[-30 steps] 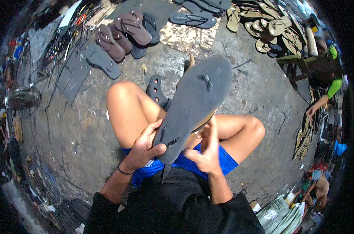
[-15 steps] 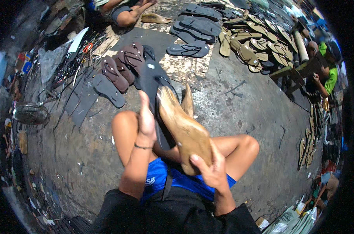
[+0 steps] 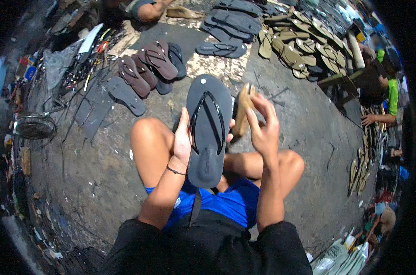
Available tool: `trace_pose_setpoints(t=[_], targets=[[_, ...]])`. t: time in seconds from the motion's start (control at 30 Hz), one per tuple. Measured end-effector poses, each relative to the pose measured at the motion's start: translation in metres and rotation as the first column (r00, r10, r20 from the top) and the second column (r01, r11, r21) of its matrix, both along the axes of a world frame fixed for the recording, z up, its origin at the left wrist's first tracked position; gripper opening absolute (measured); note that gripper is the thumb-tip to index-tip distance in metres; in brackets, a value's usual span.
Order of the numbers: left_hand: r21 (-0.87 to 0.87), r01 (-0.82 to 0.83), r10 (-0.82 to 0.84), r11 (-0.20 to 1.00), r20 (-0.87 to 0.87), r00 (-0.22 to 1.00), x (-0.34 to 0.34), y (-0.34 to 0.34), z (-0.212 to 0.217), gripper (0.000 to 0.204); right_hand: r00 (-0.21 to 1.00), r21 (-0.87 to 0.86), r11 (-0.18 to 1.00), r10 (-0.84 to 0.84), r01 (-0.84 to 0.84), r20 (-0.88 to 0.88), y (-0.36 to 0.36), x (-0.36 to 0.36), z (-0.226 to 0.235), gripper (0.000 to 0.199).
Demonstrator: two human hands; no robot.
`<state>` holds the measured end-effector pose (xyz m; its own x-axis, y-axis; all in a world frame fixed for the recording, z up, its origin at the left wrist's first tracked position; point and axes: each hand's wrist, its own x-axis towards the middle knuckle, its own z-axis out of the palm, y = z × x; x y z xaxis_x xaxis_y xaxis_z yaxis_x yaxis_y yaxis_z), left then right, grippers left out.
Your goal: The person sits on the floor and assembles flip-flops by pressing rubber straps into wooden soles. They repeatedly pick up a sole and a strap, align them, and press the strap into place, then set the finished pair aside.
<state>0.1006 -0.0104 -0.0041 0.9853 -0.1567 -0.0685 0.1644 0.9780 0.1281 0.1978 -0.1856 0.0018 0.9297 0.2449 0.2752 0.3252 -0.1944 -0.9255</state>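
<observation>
A dark grey flip-flop (image 3: 207,162) with shiny black straps faces up in front of me, toe end away from me. My left hand (image 3: 184,144) grips it from beneath, thumb along its left edge and fingertips showing at its right edge. My right hand (image 3: 265,130) is off the flip-flop, fingers apart and slightly curled. Its fingertips overlap the edge of a wooden foot form (image 3: 241,112) by the floor beyond my legs; I cannot tell whether they touch it. The form is partly hidden by the flip-flop and the hand.
Brown flip-flops (image 3: 157,62) and a bare grey sole (image 3: 125,96) lie at the far left. Dark soles (image 3: 233,24) and olive flip-flops (image 3: 290,59) are laid out beyond. A small fan (image 3: 35,127) stands left. Other people sit at the far side and right, one in a green sleeve (image 3: 393,98).
The wooden foot form has left the flip-flop, and my right hand has let go of it and moved forward right. My left hand now grips the flip-flop, turned strap side up.
</observation>
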Motion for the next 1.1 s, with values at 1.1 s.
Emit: trace_pose_setpoints(t=[1.1], targets=[[0.95, -0.192, 0.373, -0.245, 0.275, 0.886, 0.115, 0.108, -0.042, 0.046, 0.589, 0.408, 0.867, 0.177, 0.286, -0.789, 0.166, 0.327, -0.193, 0.021]])
